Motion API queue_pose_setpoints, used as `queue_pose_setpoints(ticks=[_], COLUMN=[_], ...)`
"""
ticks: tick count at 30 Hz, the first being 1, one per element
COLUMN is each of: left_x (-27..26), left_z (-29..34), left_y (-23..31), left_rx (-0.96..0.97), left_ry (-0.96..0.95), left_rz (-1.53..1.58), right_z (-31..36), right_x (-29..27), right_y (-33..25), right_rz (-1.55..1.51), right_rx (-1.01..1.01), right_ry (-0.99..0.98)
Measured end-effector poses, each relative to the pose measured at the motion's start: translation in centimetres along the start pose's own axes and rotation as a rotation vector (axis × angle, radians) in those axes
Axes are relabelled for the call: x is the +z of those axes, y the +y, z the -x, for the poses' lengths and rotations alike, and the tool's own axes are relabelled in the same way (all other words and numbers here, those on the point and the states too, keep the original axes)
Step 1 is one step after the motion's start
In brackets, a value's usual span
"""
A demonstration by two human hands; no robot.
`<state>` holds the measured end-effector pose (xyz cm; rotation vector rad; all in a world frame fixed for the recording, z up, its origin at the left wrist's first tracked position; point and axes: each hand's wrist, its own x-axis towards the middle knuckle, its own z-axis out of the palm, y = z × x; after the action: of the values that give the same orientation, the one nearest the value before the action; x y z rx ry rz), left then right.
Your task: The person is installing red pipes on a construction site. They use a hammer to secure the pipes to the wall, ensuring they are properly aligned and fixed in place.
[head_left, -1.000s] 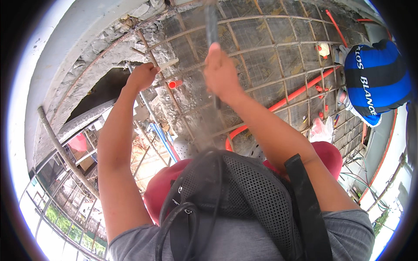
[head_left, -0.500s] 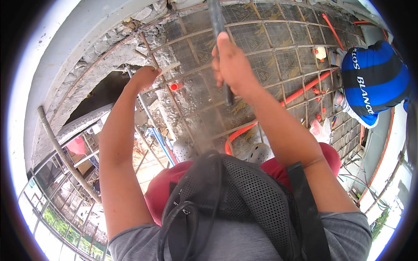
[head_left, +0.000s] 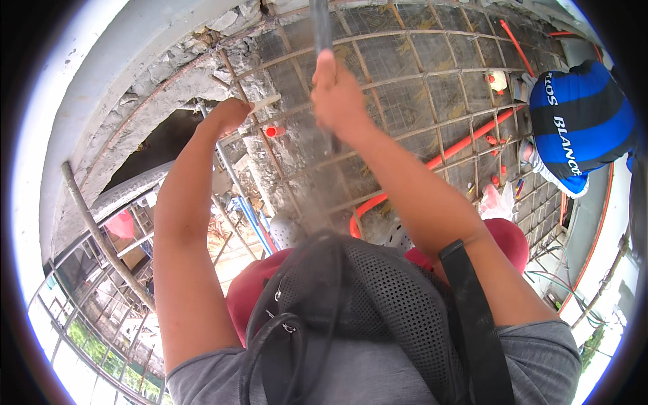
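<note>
My right hand [head_left: 341, 101] is closed round a dark grey bar-like tool [head_left: 322, 27], blurred, held upright with its upper end beyond the picture's top edge. Its lower end shows below the fist. To the left, my left hand [head_left: 229, 116] pinches a pale, thin, flat strip [head_left: 267, 102] pointing right over the rebar and the broken concrete edge. What the strip is made of I cannot tell. Just below the strip, a short orange pipe end [head_left: 272, 131] sticks up by the concrete.
A rebar grid [head_left: 422, 75] spans dark panels ahead. A long orange pipe [head_left: 466, 143] crosses under it. At right a person in a blue-and-black striped shirt [head_left: 582, 121] bends down near a plastic bag [head_left: 497, 202]. A dark opening [head_left: 158, 145] gapes at left, beside rough concrete [head_left: 145, 98].
My right hand and the bar-like tool have shifted left, nearer to my left hand. The left hand still holds the pale strip, almost unmoved.
</note>
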<state>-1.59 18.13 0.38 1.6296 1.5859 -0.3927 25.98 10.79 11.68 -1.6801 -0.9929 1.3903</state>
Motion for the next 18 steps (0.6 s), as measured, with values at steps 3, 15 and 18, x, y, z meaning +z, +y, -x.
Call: queue_pose_setpoints(ticks=[3,15,18], left_x=[0.4,1.3,-3.7], left_z=[0.0,2.0,4.3], left_y=[0.6,0.3,-0.3], left_rx=[0.013,0.119,-0.084], left_ry=[-0.035,0.076,0.072], left_rz=[-0.070,-0.107,0.169], right_z=[1.9,1.2,1.9], right_x=[1.0,-5.7,-6.3], right_y=[3.4,-5.9,-5.4], right_rz=[-0.061,-0.009,-0.004], right_rx=[0.466,0.194,0.203], right_ry=[-0.255,-0.176,-0.190])
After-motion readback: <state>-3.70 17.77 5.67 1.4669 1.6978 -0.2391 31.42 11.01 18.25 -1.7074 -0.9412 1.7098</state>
